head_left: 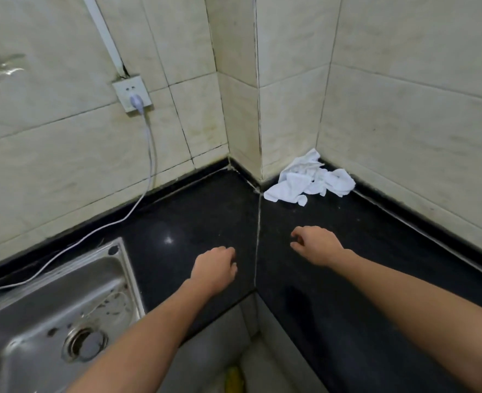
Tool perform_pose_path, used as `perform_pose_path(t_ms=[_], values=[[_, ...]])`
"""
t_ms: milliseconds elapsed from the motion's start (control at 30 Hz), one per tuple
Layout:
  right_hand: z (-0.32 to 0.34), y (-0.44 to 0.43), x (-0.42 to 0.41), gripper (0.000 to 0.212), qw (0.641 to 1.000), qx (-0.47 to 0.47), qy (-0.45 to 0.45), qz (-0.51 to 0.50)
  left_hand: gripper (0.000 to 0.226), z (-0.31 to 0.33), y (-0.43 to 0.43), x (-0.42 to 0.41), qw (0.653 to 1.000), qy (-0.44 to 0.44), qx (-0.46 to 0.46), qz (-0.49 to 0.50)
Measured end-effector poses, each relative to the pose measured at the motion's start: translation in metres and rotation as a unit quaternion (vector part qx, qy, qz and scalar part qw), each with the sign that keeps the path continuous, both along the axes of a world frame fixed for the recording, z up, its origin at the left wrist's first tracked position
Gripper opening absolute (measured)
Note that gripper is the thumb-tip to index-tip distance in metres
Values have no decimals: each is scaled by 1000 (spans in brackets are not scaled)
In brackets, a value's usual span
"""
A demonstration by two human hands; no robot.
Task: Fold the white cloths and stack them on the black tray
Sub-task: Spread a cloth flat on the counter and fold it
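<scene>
Across the corner, pale tiled walls meet a black countertop that bends round in an L. A steel sink is set into the counter at the left. The left hand and right hand are over the counter on either side of its seam, fingers loosely curled downward and holding nothing. Crumpled white cloths lie heaped in the far recess against the wall, well apart from both hands. A white cable trails down from a plug in the wall socket.
</scene>
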State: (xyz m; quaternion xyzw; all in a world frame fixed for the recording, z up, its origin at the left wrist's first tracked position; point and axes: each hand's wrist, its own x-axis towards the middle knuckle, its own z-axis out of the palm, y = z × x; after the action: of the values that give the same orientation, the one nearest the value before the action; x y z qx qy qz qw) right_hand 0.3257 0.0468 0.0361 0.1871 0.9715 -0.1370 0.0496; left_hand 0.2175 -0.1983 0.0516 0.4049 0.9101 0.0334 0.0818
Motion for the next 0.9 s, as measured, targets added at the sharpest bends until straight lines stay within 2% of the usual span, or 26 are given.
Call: perform_pose_path(t_ms=[333, 667, 767, 900], values=[[-26, 6, -119, 30, 996, -11, -33, -78, 22, -23, 30, -162, 998, -30, 3, -60], [-63, 56, -166, 32, 985, -16, -73, -158, 20, -62, 67, -211, 991, -104, -1, -85], [-85, 84, -187, 35, 971, -42, -70, -223, 18, -78, 73, -219, 989, -122, -9, -79], [-109, 115, -217, 48, 938, -81, -24, -336, 18, -91, 79, -233, 989, -128, -18, -74]])
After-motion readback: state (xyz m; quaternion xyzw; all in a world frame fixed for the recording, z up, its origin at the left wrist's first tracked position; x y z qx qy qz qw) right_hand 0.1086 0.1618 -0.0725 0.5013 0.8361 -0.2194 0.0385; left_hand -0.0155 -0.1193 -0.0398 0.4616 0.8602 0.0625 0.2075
